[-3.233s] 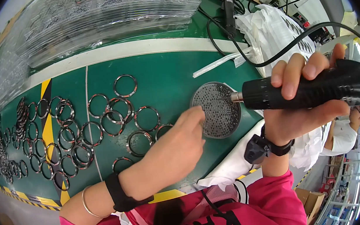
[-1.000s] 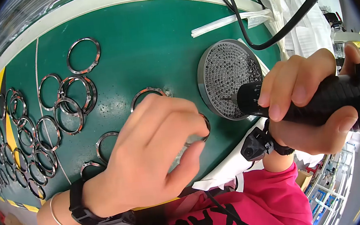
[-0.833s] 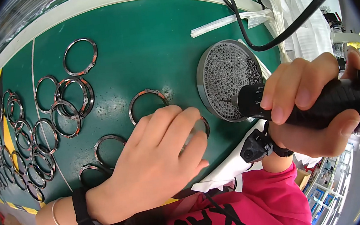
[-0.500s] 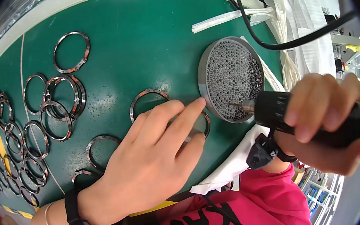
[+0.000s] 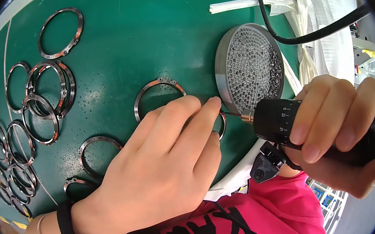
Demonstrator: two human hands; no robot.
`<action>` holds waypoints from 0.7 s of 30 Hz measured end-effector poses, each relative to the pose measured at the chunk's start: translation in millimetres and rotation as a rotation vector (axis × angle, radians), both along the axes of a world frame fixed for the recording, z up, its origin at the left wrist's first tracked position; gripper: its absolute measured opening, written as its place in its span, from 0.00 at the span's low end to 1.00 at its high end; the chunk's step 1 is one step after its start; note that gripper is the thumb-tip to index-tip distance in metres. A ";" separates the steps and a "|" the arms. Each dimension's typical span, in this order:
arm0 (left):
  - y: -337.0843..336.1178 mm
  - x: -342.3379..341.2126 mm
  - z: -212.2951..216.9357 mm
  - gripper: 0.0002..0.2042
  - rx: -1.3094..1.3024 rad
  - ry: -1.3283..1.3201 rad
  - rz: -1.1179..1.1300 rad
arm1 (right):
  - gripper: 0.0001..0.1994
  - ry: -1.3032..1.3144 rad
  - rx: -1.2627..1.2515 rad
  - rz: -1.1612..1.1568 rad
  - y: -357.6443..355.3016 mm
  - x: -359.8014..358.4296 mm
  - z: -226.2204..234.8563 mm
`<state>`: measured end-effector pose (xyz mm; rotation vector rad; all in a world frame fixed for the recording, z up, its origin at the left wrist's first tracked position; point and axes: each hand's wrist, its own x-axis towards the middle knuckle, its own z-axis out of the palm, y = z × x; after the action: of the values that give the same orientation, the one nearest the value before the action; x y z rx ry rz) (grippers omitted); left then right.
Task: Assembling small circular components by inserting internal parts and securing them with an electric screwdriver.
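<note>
A black electric screwdriver (image 5: 335, 129) lay horizontal near the table's near edge, its long axis left to right and its bit pointing left at a metal ring (image 5: 221, 123) mostly hidden under the left hand (image 5: 157, 175). The right hand (image 5: 340, 133) wrapped its fingers tight around the tool; the left pressed flat. A round screw tray (image 5: 248, 67) stood just beyond, and more rings (image 5: 45, 109) lay leftward across the green table (image 5: 143, 39).

A workshop assembly bench: green mat (image 5: 143, 39), many metal rings (image 5: 37, 119), round screw tray (image 5: 249, 69), corded screwdriver (image 5: 326, 134).
</note>
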<state>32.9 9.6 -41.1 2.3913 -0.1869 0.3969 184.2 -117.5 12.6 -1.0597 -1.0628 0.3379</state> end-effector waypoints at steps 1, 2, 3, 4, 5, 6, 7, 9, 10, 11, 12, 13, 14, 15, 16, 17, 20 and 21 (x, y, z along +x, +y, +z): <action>-1.1 1.1 1.7 0.13 -0.008 0.003 -0.008 | 0.21 -0.005 -0.006 0.002 -1.8 0.5 0.3; -2.2 2.1 2.6 0.12 -0.017 0.006 -0.016 | 0.21 -0.009 -0.011 0.004 -3.7 1.1 0.8; -3.5 3.1 2.0 0.12 -0.019 0.005 -0.021 | 0.20 -0.014 -0.016 0.005 -5.6 1.8 1.4; -4.2 2.6 0.4 0.13 -0.015 -0.006 -0.010 | 0.20 -0.009 -0.016 0.021 -5.0 2.9 -0.7; -4.6 1.8 -0.6 0.13 -0.009 -0.017 0.001 | 0.20 -0.004 -0.015 0.037 -4.3 4.0 -2.9; -4.6 0.4 -0.8 0.13 -0.005 -0.006 0.012 | 0.20 0.002 -0.013 0.054 -3.3 5.1 -5.0; -5.7 1.7 1.5 0.13 -0.017 -0.014 0.005 | 0.20 -0.009 -0.021 0.051 -6.4 5.5 -1.2; -7.2 3.4 6.2 0.13 -0.033 -0.026 -0.009 | 0.20 -0.029 -0.037 0.047 -11.6 6.0 6.8; -7.0 3.3 6.1 0.13 -0.034 -0.021 -0.010 | 0.20 -0.037 -0.036 0.053 -12.8 6.8 7.0; -6.6 2.8 6.2 0.13 -0.035 -0.017 -0.011 | 0.21 -0.046 -0.035 0.059 -13.8 7.4 7.7; -5.8 1.7 6.6 0.13 -0.031 -0.023 -0.012 | 0.21 -0.056 -0.035 0.065 -15.0 7.6 8.9; -4.0 0.2 4.8 0.13 -0.019 -0.007 -0.027 | 0.21 -0.069 -0.035 0.068 -15.7 7.4 8.1; -2.1 -1.4 3.0 0.12 -0.007 0.008 -0.044 | 0.21 -0.084 -0.035 0.070 -16.5 7.0 7.8; 0.0 -2.6 1.2 0.12 -0.004 -0.003 -0.048 | 0.17 -0.079 -0.070 0.034 -26.6 13.5 17.5; 1.4 -4.2 0.1 0.13 -0.021 0.015 -0.053 | 0.14 -0.068 -0.108 -0.003 -33.1 17.3 28.0; 2.5 -5.6 -1.4 0.13 -0.039 0.033 -0.059 | 0.14 -0.074 -0.110 -0.008 -38.1 15.4 28.2; 3.7 -8.9 -4.1 0.14 -0.100 0.015 -0.034 | 0.15 -0.078 -0.136 -0.051 -42.7 7.7 33.4; 5.0 -10.0 -4.0 0.16 -0.100 0.020 -0.037 | 0.15 -0.077 -0.145 -0.066 -43.9 5.8 35.2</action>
<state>22.9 14.6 -45.0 2.2898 -0.1969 0.3566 189.9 -161.4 47.8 -1.2433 -1.0814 0.3272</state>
